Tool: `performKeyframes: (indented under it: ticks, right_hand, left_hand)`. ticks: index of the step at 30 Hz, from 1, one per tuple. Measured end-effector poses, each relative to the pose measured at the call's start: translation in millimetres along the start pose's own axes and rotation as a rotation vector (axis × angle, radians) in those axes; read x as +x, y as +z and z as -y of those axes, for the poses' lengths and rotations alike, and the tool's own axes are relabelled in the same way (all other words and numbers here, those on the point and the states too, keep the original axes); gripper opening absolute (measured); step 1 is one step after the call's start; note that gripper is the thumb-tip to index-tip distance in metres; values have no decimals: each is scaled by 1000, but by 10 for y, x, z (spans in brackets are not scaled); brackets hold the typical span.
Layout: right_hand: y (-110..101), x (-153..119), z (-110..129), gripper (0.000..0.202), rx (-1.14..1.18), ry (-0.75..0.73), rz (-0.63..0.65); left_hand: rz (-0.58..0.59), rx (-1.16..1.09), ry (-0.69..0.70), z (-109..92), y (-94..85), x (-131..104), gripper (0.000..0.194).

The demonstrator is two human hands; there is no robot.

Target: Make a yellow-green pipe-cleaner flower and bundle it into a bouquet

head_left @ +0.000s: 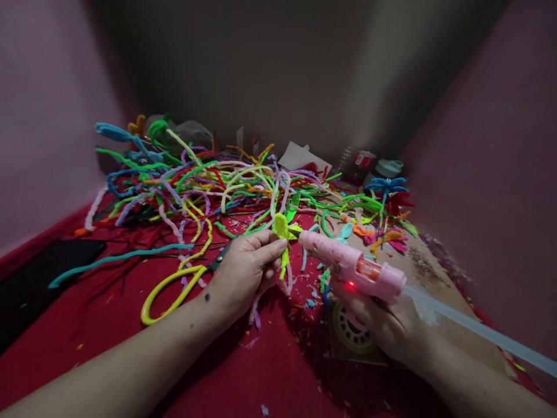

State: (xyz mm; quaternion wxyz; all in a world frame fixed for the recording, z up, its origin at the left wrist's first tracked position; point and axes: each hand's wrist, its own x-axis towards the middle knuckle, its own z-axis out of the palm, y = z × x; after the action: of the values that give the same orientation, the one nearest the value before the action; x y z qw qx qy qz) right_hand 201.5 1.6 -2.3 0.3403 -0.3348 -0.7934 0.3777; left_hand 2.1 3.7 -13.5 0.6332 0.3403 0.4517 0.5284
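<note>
Between thumb and fingers, my left hand [250, 264] pinches a yellow-green pipe-cleaner flower [282, 225] with looped petals. My right hand [383, 325] is wrapped round the handle of a pink hot glue gun [343, 255]. A red light glows on the gun's side, and a long clear glue stick [478, 331] juts from its back. The dark nozzle [295, 232] points left, at the flower's petals; whether it touches them I cannot tell. Beside my left wrist lie scissors [174, 296] with yellow handles, their blades partly hidden by the hand.
A tangled heap of coloured pipe cleaners [235, 180] spreads across the back of the red cloth [108, 354]. A dark flat object [52, 273] lies at left. Cardboard [452, 307] and a tape roll [354, 331] are at right. Bottles [363, 165] stand against the wall.
</note>
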Motion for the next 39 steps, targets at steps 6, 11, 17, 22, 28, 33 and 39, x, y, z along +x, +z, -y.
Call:
performKeyframes:
  ticks: [6,11,17,22,28,33,39]
  right_hand:
    - [-17,24,44,49,-27,1,40]
    - [-6,5,8,52,-16,-13,48]
    - [-4,14,32,52,24,7,76]
    - [-5,45,65,53,39,-14,87]
    - [-2,-8,22,53,44,36,61]
    - [-14,-27,16,53,68,86,68]
    - [-13,-37,17,53,97,59,49]
  left_hand:
    - [-9,24,6,-24,0,-1,17]
    - [4,13,10,-22,1,-1,19]
    - [-3,31,34,-28,-10,0,21]
    - [-4,44,22,-26,-9,-7,18]
    - [-10,53,14,-24,8,-8,18]
    - [-6,67,33,-15,15,-12,17]
    - [0,57,34,-26,30,-11,21]
